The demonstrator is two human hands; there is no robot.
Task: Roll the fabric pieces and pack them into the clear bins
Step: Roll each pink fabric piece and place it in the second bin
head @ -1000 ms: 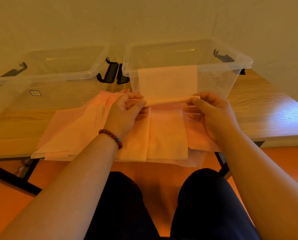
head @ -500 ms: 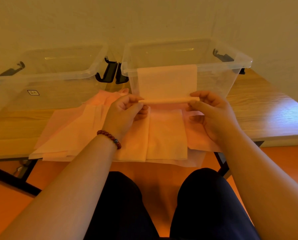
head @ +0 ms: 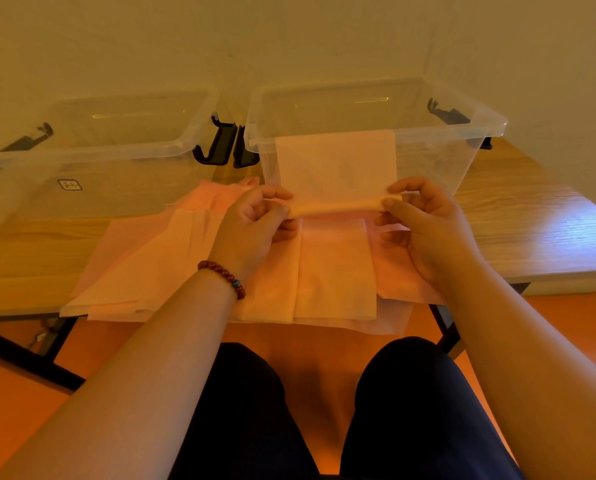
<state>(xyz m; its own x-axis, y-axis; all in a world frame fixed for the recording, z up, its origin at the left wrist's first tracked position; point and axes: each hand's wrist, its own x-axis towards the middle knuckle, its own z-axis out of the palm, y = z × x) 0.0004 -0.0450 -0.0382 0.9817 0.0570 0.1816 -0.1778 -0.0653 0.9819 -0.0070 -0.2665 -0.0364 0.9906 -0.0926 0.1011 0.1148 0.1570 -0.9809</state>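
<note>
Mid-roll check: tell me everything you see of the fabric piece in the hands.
The fabric piece is a pale pink, thin, slightly see-through rectangle, like non-woven cloth. Its lower end is wound into a tight, level roll, pinched at one end by the left hand and at the other by the right hand. The unrolled part lies flat up the front wall of the right clear bin, reaching its rim.

At frame centre, the left hand (head: 255, 226) and right hand (head: 424, 223) pinch the ends of a partly rolled pale pink fabric strip (head: 336, 168), its top draped over the right clear plastic bin (head: 462, 161), above the pink fabric pile (head: 334, 271)
</note>
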